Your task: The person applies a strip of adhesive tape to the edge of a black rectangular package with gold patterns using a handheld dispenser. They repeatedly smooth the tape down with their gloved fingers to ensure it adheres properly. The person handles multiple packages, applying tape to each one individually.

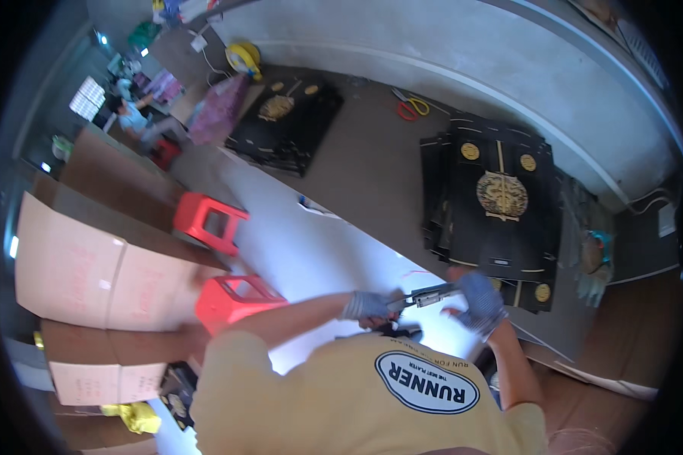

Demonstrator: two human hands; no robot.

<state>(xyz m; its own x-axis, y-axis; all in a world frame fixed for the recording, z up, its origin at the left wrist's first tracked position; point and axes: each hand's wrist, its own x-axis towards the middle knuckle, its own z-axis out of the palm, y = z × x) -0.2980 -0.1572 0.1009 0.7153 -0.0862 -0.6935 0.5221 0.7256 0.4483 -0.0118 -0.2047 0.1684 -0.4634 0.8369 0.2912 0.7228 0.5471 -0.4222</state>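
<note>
In front of my chest, beside the worktable's near edge, is a silver metal hand tool [430, 296] with dark parts; its exact kind is unclear. My left hand [367, 306], in a grey glove with bare fingertips, is closed around its left end. At the other end is my gloved right hand [479, 305], blurred, with thumb and a finger on either side of the tool; whether it grips is unclear. Beyond the right hand lies a tall stack of black printed sheets [470, 239] with gold emblems, its near corner close to my fingers.
On the grey worktable [372, 167] are red-and-yellow scissors [410, 105], another black stack [273, 140] and a yellow tape roll [243, 59]. A glove [592, 284] lies at right. Red stools [209, 222] and cardboard boxes [118, 280] stand left; a person [136, 121] sits far off.
</note>
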